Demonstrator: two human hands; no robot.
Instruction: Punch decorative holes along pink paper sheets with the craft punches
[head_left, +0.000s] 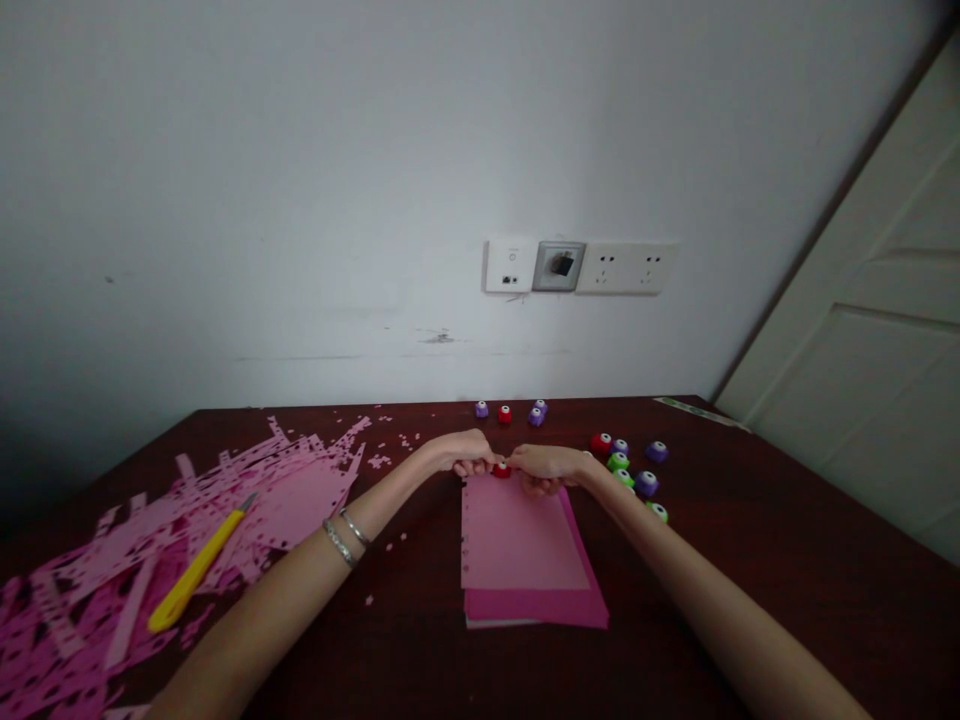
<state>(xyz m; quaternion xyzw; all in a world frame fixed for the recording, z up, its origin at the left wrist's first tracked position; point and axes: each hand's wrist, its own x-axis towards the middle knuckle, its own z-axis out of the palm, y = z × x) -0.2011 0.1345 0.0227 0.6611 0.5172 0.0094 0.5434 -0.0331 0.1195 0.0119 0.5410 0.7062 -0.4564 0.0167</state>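
A small red craft punch point(501, 469) sits at the far edge of a light pink sheet of paper point(517, 540). My left hand point(469, 452) is closed, its fingertips on the punch from the left. From the right, my right hand point(546, 466) is closed with its thumb and fingertips on the same punch, its curled fingers over the sheet. A row of small punched holes runs down the sheet's left edge. Under it lie darker pink sheets point(536, 608), their near and right edges sticking out. The punch's lower part is partly hidden by my fingers.
Pink paper scraps point(292, 490) full of holes cover the table's left, with a yellow utility knife point(202, 565) on top. Several green, purple and red punches point(622, 478) stand at right; more, including a purple punch point(481, 409), stand by the wall. Tiny cutouts point(380, 461) are scattered about.
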